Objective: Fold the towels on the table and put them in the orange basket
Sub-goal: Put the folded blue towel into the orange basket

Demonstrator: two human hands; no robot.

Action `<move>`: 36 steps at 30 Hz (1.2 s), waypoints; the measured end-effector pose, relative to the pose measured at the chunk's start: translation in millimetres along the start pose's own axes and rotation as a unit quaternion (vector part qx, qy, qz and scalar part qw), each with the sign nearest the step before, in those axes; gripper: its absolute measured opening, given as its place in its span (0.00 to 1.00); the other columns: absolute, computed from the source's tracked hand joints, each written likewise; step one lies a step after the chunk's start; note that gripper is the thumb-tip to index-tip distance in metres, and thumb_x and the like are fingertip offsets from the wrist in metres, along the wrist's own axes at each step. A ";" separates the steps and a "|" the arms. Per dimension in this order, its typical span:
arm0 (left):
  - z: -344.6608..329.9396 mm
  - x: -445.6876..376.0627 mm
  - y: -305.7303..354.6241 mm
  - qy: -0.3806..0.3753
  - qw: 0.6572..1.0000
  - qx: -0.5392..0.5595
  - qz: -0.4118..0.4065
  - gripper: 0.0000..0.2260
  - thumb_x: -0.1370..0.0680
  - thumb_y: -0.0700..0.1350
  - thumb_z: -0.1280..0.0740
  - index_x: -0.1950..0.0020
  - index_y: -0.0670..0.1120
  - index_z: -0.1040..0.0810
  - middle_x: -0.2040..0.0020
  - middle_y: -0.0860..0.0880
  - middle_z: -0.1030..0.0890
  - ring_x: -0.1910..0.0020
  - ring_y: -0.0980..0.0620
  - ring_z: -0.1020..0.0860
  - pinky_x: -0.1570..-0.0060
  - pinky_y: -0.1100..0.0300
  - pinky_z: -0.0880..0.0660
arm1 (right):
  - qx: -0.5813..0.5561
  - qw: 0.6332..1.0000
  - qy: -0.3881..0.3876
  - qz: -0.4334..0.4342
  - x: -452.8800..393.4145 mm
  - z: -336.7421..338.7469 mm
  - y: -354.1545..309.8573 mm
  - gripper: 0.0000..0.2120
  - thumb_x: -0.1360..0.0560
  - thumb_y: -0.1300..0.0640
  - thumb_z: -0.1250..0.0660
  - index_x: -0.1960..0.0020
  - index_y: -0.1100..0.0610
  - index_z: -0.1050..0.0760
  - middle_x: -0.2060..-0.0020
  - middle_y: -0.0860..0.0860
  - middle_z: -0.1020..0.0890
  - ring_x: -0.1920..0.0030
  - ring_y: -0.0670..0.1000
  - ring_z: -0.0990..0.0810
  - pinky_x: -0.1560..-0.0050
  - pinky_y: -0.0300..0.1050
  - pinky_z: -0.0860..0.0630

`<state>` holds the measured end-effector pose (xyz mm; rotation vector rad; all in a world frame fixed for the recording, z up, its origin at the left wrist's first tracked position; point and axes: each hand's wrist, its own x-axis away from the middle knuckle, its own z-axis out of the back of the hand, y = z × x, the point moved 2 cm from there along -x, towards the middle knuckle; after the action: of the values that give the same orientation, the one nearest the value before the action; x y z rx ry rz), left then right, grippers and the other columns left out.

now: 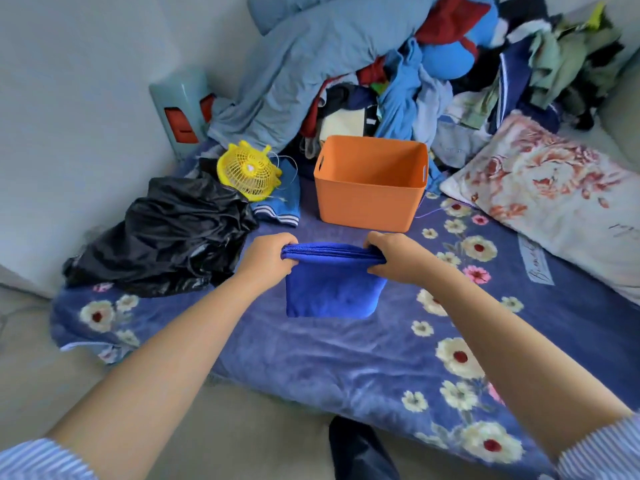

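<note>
Blue on blue makes the lower edge of the towel [330, 292] a bit hard to pick out against the flowered bedspread [346, 358], and the fingertips of both hands are tucked under the fabric so you can't see them. The towel itself is a bright royal blue, folded into a thick stack of layers along its top edge, with the rest hanging down in a neat square. The left hand [268, 259] pinches the top left corner, the right hand [393, 258] pinches the top right one, both curled tight round the folded edge. Just beyond the hands sits the orange basket [370, 188], nothing visible inside. A black crumpled garment [166, 237] lies left of the left hand.
</note>
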<state>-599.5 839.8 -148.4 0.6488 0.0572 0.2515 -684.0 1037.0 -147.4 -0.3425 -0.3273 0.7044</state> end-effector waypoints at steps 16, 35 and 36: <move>-39.4 -285.3 -3.9 0.009 0.992 0.110 0.062 0.08 0.27 0.32 0.35 0.50 0.40 0.23 0.58 0.48 0.23 0.57 0.46 0.23 0.55 0.57 0.26 | -0.078 0.993 0.071 -0.043 -237.9 77.4 137.8 0.18 0.33 0.71 0.40 0.44 0.63 0.28 0.48 0.58 0.22 0.48 0.59 0.25 0.52 0.49 0.29; -170.9 -589.7 -81.9 0.019 0.963 0.199 0.181 0.11 0.20 0.43 0.44 0.39 0.44 0.30 0.51 0.49 0.25 0.49 0.48 0.27 0.54 0.62 0.36 | -0.168 0.964 0.130 -0.161 -494.1 32.9 286.0 0.22 0.31 0.73 0.40 0.38 0.63 0.27 0.43 0.60 0.23 0.41 0.58 0.26 0.50 0.36 0.37; -183.7 -596.3 -88.5 0.010 0.967 0.155 0.202 0.13 0.19 0.44 0.45 0.37 0.43 0.30 0.48 0.46 0.24 0.48 0.46 0.26 0.54 0.62 0.36 | -0.166 0.967 0.089 -0.170 -504.9 18.7 296.8 0.22 0.30 0.71 0.40 0.38 0.62 0.28 0.42 0.60 0.23 0.41 0.57 0.27 0.47 0.38 0.37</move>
<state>-1181.9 731.6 -363.6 0.9691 -0.0186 0.6514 -1222.2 910.7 -341.6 -0.6477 -0.3226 0.2759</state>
